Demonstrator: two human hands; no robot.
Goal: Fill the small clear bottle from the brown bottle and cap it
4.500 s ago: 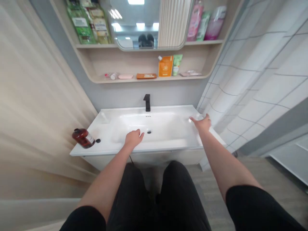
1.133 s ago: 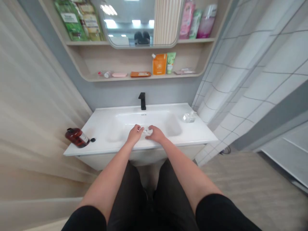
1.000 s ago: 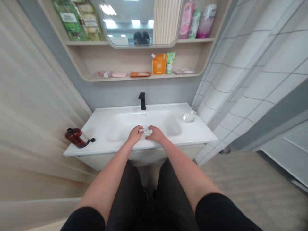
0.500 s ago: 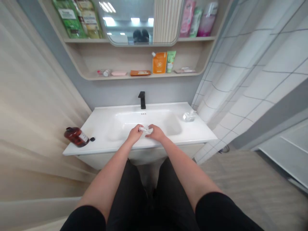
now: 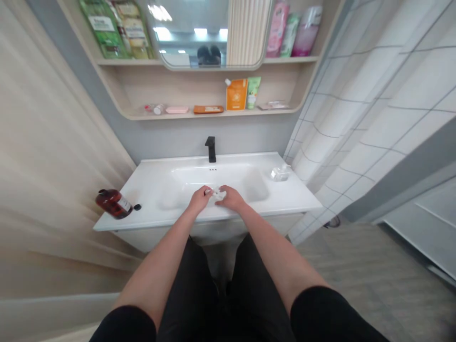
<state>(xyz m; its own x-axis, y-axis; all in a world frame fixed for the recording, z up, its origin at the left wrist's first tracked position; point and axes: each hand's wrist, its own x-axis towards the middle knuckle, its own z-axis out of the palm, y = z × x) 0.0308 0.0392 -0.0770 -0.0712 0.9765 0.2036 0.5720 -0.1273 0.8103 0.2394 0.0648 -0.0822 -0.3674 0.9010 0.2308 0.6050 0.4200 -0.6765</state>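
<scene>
Over the front part of the white basin [image 5: 188,176], my two hands meet around a small white thing [image 5: 219,194]. Its kind is hard to make out; it looks pale and partly see-through. My left hand [image 5: 200,198] pinches its left end between thumb and fingers. From the other side, my right hand [image 5: 231,198] curls its fingers round the right part, hiding some of it. A black faucet [image 5: 211,149] stands behind the basin, apart from both hands.
A brown bottle [image 5: 114,203] stands on the counter's left end beside a small black cap [image 5: 137,207]. A clear pump bottle [image 5: 280,174] is on the right. Above, the shelf [image 5: 142,116] holds an orange pouch [image 5: 236,94] and a green tube [image 5: 253,92], below a mirror [image 5: 192,33].
My left fingers have shifted slightly on the white thing, and its left end has turned a little. Both hands stay in nearly the same place over the basin.
</scene>
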